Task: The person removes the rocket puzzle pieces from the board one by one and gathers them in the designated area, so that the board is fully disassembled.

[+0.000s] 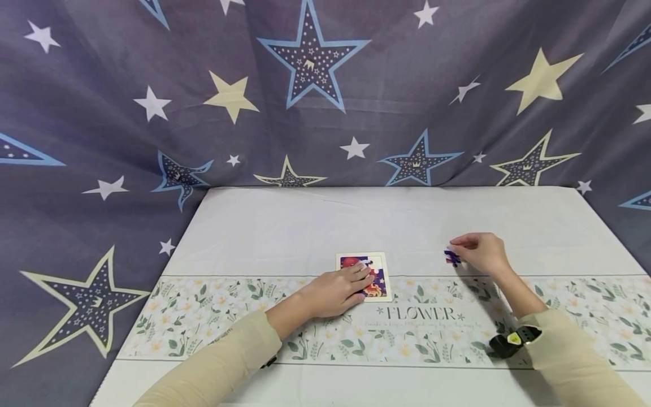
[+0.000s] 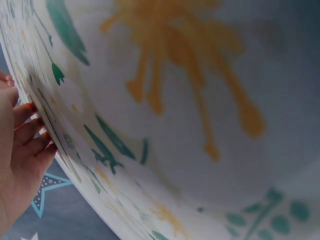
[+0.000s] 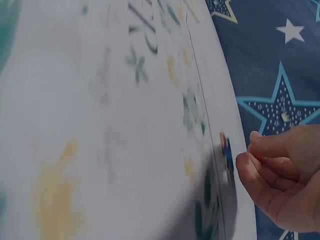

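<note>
A small jigsaw puzzle (image 1: 380, 291) in a cream frame lies on the table, its picture red, orange and purple, with a bare cream patch near the upper right. My left hand (image 1: 339, 289) rests over its left and middle part, fingers stretched out and hiding some of the picture. To the right lie a few dark purple puzzle pieces (image 1: 452, 259), bunched together. My right hand (image 1: 480, 251) is right beside them, thumb and forefinger loosely bent towards each other. In the right wrist view, a narrow gap shows between the fingertips (image 3: 243, 159) and the puzzle pieces (image 3: 227, 156).
A white tablecloth (image 1: 285, 226) with a printed flower band (image 1: 432, 339) covers the table. Behind and to the left hangs a dark curtain (image 1: 193, 45) with stars. A black wrist strap (image 1: 508, 343) sits on the right wrist.
</note>
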Tool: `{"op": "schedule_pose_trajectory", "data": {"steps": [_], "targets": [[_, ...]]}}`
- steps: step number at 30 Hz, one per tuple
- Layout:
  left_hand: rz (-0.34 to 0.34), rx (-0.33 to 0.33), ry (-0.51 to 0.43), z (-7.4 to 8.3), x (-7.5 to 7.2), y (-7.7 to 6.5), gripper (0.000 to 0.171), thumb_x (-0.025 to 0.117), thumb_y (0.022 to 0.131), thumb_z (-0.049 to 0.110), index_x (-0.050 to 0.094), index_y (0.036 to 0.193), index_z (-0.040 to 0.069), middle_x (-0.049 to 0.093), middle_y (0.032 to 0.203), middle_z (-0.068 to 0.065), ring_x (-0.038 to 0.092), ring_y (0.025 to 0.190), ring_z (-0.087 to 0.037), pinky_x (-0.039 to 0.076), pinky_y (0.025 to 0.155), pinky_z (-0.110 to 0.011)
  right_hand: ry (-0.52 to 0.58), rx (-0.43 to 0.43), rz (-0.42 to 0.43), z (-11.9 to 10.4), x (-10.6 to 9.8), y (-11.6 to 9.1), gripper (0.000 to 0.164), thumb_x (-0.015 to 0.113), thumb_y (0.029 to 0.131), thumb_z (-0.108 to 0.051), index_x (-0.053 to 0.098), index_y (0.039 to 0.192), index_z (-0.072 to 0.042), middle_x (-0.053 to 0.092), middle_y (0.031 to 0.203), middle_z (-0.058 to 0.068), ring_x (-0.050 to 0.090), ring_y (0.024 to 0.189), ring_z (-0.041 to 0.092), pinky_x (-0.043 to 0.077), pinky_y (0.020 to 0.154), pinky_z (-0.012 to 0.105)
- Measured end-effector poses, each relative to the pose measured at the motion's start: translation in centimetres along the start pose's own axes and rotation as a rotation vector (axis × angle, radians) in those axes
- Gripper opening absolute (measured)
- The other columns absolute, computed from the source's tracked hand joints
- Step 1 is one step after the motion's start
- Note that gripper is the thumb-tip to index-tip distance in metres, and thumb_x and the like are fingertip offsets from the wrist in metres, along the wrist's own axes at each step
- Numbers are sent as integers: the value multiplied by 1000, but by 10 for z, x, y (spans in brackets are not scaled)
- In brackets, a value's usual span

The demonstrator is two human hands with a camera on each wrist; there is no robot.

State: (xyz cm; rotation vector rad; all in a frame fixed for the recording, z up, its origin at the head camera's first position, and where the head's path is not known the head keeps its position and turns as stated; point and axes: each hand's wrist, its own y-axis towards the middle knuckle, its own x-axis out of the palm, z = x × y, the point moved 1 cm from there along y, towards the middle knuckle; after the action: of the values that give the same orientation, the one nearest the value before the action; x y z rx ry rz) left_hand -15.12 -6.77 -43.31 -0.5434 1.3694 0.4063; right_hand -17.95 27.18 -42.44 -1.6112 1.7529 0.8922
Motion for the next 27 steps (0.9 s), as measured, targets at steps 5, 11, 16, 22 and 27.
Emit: {"op": "schedule_pose_trajectory", "data": {"steps": [5, 11, 16, 22, 27], "targets": [[3, 7, 7, 0, 1, 0, 51, 34, 105, 37, 35, 150, 14, 33, 157, -3, 27, 148, -21, 28, 121, -34, 41, -34, -27, -17, 13, 3, 23, 69, 88, -18, 74, 100, 1, 75, 85, 18, 65, 63, 9, 49, 55, 21], [15, 17, 1, 1, 1, 1, 50, 36, 104, 36, 37, 149, 14, 35, 156, -4, 29, 148, -22, 29, 121, -34, 83, -78, -55, -44, 36, 6, 19, 70, 87, -15, 74, 98, 0, 74, 88, 17, 68, 73, 19, 53, 62, 24], [18, 14, -34, -1, 1, 1, 49, 37, 104, 35, 38, 149, 14, 37, 155, -3, 29, 147, -22, 30, 120, -35, 143, -114, -127, -67, 55, 5, 17, 69, 86, -9, 73, 99, 0, 74, 90, 16, 69, 80, 24, 58, 71, 31], [25, 1, -72, -2, -1, 1, 48, 38, 104, 35, 39, 148, 15, 37, 155, -3, 30, 147, -22, 31, 120, -36, 190, -188, -197, -91, 71, 5, 18, 71, 84, -7, 72, 100, 1, 73, 87, 14, 67, 77, 20, 58, 72, 31], [15, -23, -108, -3, -3, 1, 47, 37, 104, 36, 40, 147, 16, 36, 155, -1, 30, 147, -20, 31, 119, -37, 200, -242, -263, -102, 80, 3, 20, 73, 81, -5, 72, 100, 1, 73, 86, 12, 67, 76, 17, 57, 72, 28]]}}
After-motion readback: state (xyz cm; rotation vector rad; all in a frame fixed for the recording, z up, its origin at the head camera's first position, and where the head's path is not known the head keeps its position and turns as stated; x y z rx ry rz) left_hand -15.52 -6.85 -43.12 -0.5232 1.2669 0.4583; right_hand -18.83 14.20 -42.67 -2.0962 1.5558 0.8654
